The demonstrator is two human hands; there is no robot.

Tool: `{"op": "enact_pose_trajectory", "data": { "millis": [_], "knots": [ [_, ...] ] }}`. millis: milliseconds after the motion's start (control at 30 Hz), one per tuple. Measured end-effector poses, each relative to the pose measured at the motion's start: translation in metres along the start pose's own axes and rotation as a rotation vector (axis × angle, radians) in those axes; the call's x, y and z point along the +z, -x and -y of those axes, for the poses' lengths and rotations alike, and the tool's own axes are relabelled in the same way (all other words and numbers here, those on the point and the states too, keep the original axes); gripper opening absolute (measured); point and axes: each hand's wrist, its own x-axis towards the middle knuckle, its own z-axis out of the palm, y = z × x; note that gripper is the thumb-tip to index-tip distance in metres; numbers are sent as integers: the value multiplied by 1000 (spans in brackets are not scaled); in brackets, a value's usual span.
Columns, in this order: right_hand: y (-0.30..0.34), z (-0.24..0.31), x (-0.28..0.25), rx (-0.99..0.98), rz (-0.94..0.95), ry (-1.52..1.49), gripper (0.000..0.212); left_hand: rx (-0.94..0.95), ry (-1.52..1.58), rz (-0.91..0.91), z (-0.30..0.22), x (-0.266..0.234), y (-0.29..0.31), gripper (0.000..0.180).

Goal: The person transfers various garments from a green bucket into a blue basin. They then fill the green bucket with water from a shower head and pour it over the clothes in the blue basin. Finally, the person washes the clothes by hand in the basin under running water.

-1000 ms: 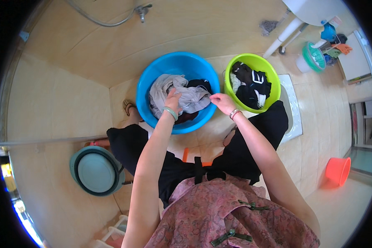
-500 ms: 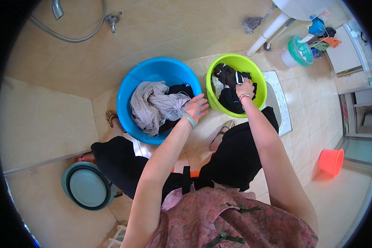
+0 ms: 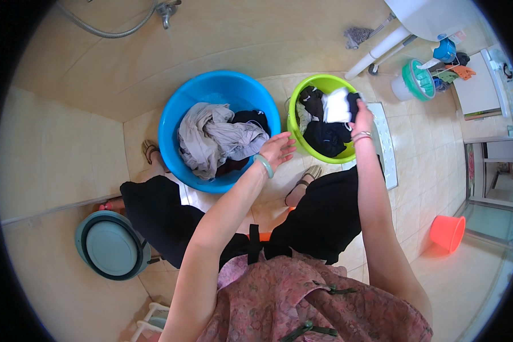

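My right hand (image 3: pixel 362 118) is closed on the black end of a black-and-white cloth item (image 3: pixel 337 106), lifted over the right part of a lime-green basin (image 3: pixel 299 135). Its exact kind is not clear. Dark clothes (image 3: pixel 326 138) lie bunched below it in that basin. Between the two basins hovers my left hand (image 3: pixel 278 150), fingers stretched out and holding nothing, close to the rim of a large blue basin (image 3: pixel 174 108). A crumpled light-grey garment (image 3: pixel 205 139) fills much of the blue basin, beside black cloth (image 3: pixel 251 118) and a dark red piece (image 3: pixel 231 166).
A grey-green folding basin (image 3: pixel 111 248) leans at the lower left. To the right are a white floor pan (image 3: pixel 386 148) and a coral bucket (image 3: pixel 447 232). A lined waste bin (image 3: pixel 413 82) and a white pipe (image 3: pixel 376 52) stand at the back right.
My right hand has risen from inside the green basin toward its right rim, drawing the black-and-white cloth up from the pile. My left hand has shifted slightly right, still open.
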Motion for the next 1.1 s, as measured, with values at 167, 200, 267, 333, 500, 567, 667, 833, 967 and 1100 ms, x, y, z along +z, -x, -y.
{"op": "enact_pose_trajectory", "data": {
  "millis": [167, 200, 267, 333, 500, 567, 667, 833, 967, 1100],
  "knots": [
    [82, 95, -28, -143, 417, -737, 27, 42, -6, 41, -16, 15, 11, 34],
    [107, 115, -32, -181, 451, -791, 28, 56, -1, 58, -20, 17, 14, 34],
    [125, 128, -43, -444, 356, -732, 30, 87, -7, 109, -29, 23, 21, 38],
    [159, 147, -48, -407, 405, -767, 33, 124, -26, 167, -40, 25, 34, 45],
    [199, 150, -49, -419, 871, -734, 45, 81, 141, 391, -78, 28, 62, 69],
    [182, 135, -45, -557, 798, -322, 32, 100, 183, 425, -89, 29, 69, 66],
    [228, 152, -5, -937, 1045, 269, 15, 333, 67, 7, -100, -10, 73, 28],
    [211, 95, 39, -769, 886, 191, 17, 367, 69, -293, -121, -69, 91, 22],
    [210, 72, 75, -769, 785, 272, 20, 390, 107, -250, -138, -88, 104, 32],
    [218, 48, 130, -856, 864, 171, 29, 551, 72, -160, -165, -100, 95, 43]
  ]
}}
